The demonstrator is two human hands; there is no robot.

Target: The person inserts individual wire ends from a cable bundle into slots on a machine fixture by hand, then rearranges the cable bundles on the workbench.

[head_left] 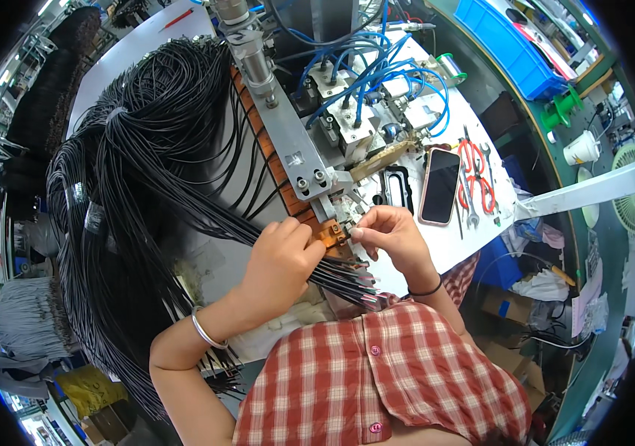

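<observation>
My left hand (282, 260) rests on a bundle of thin black cables (336, 279) and presses them against a brown slotted strip (330, 236) on the white bench. My right hand (388, 234) pinches a cable end at the strip, just under the grey metal arm of the machine (295, 149). A large mass of black cables (146, 163) fans out to the left. The cable tips near my shirt show pink ends.
The machine carries blue air hoses (377, 70) and grey valve blocks. A dark phone (439, 195), red-handled pliers (474, 175) and a solder reel (447, 68) lie to the right. A blue bin (507, 44), a white cup (581, 149) and a fan (633, 189) are further right.
</observation>
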